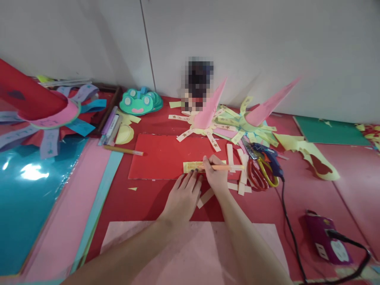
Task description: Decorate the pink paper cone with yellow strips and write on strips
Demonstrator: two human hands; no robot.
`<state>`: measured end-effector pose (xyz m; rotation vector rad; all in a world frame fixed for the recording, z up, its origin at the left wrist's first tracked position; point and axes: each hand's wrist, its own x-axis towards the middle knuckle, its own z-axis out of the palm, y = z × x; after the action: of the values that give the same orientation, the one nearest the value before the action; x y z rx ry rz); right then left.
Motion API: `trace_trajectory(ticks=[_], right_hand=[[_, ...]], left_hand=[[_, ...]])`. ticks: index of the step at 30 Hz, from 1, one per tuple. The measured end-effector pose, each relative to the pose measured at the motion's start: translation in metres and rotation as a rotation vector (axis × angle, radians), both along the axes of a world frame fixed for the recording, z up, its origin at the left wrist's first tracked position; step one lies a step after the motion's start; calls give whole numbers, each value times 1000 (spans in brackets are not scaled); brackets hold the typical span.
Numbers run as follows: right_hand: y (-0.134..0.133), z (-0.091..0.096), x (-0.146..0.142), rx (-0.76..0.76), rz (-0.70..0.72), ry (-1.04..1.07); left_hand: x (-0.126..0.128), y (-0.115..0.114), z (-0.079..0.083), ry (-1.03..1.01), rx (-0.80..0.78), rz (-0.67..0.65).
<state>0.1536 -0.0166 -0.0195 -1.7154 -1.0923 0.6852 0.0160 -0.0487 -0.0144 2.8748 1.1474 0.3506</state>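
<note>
A short yellow paper strip [191, 167] with brown markings lies on a red board [162, 158]. My left hand [184, 194] rests flat with fingers stretched, its fingertips touching the strip's lower edge. My right hand [216, 174] grips an orange marker [222, 167], its tip by the strip and partly hidden by my fingers. Pale blank paper strips [243, 174] lie scattered to the right of and below my right hand. Beyond the board stands a pink paper cone [209, 107] with lettered yellow strips fanned around its base.
Scissors [258, 178] and a blue glue gun [271, 156] lie at right, corded to a purple power box [326, 239]. A second pink cone [271, 105], green frog cutouts [138, 101], another marker [123, 150] and coloured sheets [65, 198] lie around.
</note>
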Motion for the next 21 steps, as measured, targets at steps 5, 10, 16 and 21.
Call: trace_trajectory(ticks=[5, 10, 16, 21], right_hand=[[0, 4, -1, -5, 28, -36], [-1, 6, 0, 12, 47, -63], [-1, 7, -1, 30, 53, -70], [-2, 7, -1, 14, 70, -89]], left_hand=[[0, 1, 3, 5, -1, -6], [0, 2, 3, -21, -10, 7], [1, 2, 5, -6, -43, 0], [0, 2, 6, -14, -49, 4]])
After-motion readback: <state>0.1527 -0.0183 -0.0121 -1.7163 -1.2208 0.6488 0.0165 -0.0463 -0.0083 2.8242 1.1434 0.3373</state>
